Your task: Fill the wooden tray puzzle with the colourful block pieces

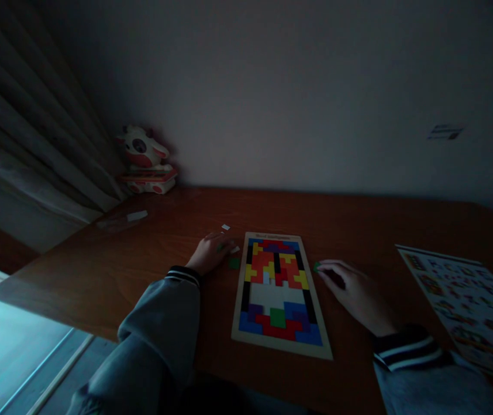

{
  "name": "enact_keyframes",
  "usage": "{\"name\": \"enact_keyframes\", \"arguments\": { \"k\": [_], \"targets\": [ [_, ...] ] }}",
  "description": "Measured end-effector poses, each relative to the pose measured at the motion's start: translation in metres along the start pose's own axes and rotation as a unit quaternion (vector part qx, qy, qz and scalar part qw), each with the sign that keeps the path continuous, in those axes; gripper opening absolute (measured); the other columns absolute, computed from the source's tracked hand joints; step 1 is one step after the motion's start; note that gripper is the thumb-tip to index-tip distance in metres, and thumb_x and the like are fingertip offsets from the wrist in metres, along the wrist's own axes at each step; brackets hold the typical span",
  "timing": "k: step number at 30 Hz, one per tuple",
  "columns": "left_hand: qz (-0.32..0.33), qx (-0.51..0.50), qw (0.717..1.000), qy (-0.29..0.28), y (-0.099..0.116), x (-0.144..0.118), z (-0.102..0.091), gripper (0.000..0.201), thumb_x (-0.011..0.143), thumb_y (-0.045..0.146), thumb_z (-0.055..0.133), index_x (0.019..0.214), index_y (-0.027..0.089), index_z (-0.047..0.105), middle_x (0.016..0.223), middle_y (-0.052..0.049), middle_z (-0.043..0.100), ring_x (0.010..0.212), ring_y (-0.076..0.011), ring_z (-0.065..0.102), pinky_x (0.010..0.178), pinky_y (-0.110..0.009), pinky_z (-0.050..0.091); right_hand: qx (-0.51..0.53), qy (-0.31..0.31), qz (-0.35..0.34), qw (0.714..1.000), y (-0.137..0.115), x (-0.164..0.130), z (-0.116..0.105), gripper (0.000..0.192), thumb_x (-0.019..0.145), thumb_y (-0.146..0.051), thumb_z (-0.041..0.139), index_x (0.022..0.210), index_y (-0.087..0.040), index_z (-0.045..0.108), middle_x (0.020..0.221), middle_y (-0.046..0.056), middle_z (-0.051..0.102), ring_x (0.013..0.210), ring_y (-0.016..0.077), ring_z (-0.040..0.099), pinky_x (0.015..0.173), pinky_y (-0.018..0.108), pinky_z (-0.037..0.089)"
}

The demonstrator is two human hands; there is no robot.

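A wooden puzzle board lies on the table, filled in part with red, yellow, blue, purple, black and green block pieces. A bare pale area crosses its middle, just above a green square piece in the lower rows. Right of the board, my right hand pinches a small green puzzle piece between thumb and fingertips. My left hand rests on the table left of the board, fingers stretched out, with a bit of green showing among them. Beside it lies a loose green piece.
Small white scraps lie beyond my left hand. A printed picture sheet covers the table at right. A cow-shaped toy stands at the back left by a curtain. A pale wall rises behind the table.
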State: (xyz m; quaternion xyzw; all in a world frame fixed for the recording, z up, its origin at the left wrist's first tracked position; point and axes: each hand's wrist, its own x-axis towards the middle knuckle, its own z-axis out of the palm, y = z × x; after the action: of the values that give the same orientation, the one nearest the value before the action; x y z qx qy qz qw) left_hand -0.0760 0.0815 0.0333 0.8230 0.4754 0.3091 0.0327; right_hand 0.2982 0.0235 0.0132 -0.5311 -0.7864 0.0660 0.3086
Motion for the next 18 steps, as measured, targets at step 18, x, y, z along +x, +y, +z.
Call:
{"name": "enact_keyframes", "arguments": {
  "k": [18],
  "targets": [
    [0.282,-0.049,0.952,-0.110,0.084,-0.010,0.021,0.021,0.093,0.036,0.059,0.098,0.021,0.073,0.109,-0.006,0.071,0.103,-0.0210,0.057,0.088,-0.036,0.049,-0.001,-0.011,0.000,1.000,-0.005,0.001,-0.001,0.018,0.092,-0.030,0.050,0.100,-0.025,0.066,0.106,0.007,0.070,0.096,0.0234,0.067,0.086,0.042,0.055]
  ]
}}
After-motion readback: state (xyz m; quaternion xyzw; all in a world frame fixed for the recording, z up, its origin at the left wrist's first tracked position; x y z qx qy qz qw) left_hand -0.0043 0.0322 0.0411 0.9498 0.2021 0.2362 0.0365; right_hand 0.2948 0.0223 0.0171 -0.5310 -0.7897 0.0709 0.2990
